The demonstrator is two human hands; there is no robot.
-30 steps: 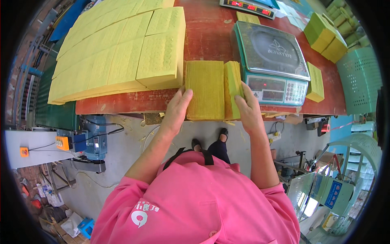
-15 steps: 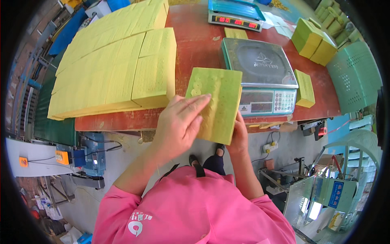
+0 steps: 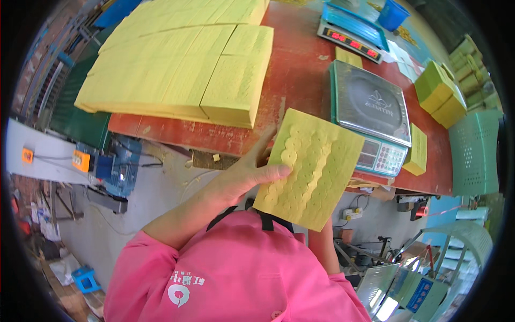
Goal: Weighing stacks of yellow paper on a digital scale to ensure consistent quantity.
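Observation:
Upright in front of me is a stack of yellow joss paper (image 3: 311, 166), tilted, with rows of coin-shaped cuts on its face. My left hand (image 3: 244, 174) grips its left edge, the thumb flat on the front and the other fingers partly hidden behind. Behind the same stack my right hand is out of sight; only my right forearm (image 3: 323, 251) shows below it. Farther off, a digital weighing scale (image 3: 370, 107) with a metal pan stands on the red table (image 3: 292, 70). Large blocks of yellow paper stacks (image 3: 171, 64) sit at the left.
At the back is a second scale (image 3: 351, 35) with a blue tray and lit red digits, near a blue bucket (image 3: 393, 14). Yellow paper bundles (image 3: 440, 91) lie at the right, beside a green perforated crate (image 3: 476, 153). A metal-framed machine (image 3: 418, 290) stands at lower right.
The joss paper has moved right and down and turned, its coin-cut face now fully toward me. My left hand went from fingers across the face to gripping the left edge. My right hand became hidden.

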